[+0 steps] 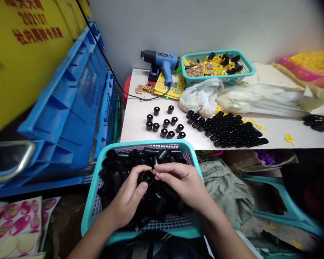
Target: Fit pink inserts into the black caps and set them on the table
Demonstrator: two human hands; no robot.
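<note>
My left hand (129,194) is closed around a black plastic cylinder (146,177), its open round end tilted up toward me. Beside it, my right hand (182,181) pinches a tiny pink piece (157,174) between thumb and forefinger, close to the cylinder's rim. Both hands are above a turquoise basket (88,212) heaped with black plastic cylinders. On the white table (140,140) behind it stand several short black cylinders (166,123) with pink dots in their tops. To their right lies a packed group of black cylinders (229,129).
A blue heat gun (164,62) rests at the back, its black cord (105,59) trailing left. Beside it are a turquoise basket (251,68) of yellow and black parts and a plastic bag (201,97). Blue crates (70,86) stand left; a turquoise stool (283,208) is at right.
</note>
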